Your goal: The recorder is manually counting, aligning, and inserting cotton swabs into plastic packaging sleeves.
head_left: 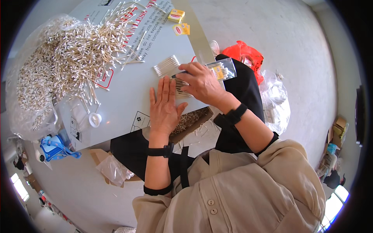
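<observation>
A row of cotton swabs (pixel 181 88) lies on the desk close to its near edge, under both hands. The left hand (pixel 165 105) is laid flat, its fingers stretched and together, their tips over the row's left end; the right hand (pixel 203 82) arches over the other end with its fingers bent, and I can't tell whether they pinch anything. A second row of swabs (pixel 167 65) sits just beyond the fingertips. Just right of the right hand, partly behind it, a clear packet (pixel 230 69) with swabs and a yellow card juts past the desk's edge. Farther up lie a small yellow box (pixel 176 16) and some yellow cards (pixel 182 29). To the left, a great heap of loose swabs (pixel 77 58) spills from a clear plastic bag (pixel 29 126) and takes up much of the desk (pixel 128 105); a white ring-shaped item (pixel 94 120) lies below it, hard to identify. Beneath the near edge, the left hand and forearm partly cover a cardboard box (pixel 185 134) of swabs. A red plastic bag (pixel 243 56) rests beyond the person's dark-clad leg. The desk's far side is cut off above.
</observation>
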Tool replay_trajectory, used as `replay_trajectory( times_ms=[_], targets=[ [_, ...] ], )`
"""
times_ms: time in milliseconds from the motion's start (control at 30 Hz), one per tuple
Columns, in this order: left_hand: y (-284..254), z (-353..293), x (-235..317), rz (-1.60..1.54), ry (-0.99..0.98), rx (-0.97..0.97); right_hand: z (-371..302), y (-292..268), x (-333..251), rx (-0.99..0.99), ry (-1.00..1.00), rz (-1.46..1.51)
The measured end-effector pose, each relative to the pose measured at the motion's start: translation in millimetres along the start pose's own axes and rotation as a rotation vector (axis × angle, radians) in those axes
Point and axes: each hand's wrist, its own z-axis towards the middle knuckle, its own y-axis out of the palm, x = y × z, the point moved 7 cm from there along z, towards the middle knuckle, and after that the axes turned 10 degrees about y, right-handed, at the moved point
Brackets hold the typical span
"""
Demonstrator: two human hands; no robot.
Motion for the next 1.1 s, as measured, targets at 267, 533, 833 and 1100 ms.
replay_trajectory(
  times_ms=[267, 533, 833, 1100],
  targets=[
    [-0.3, 2.1, 1.0, 0.021, -0.008, -0.021, -40.4, 6.0, -12.2, 0.009, -0.27, -0.224],
    [2.2, 4.6, 6.5, 0.071, -0.035, -0.029, -32.4, 10.4, 0.3, -0.007, -0.292, -0.179],
    [10.8, 5.5, 10.9, 0.08, -0.073, -0.015, -39.5, -26.4, 34.0, 0.033, 0.015, -0.224],
    [18.2, 18.6, 25.5, 0.107, -0.093, -0.017, -55.7, -19.2, 88.3, -0.055, 0.182, -0.272]
  ],
)
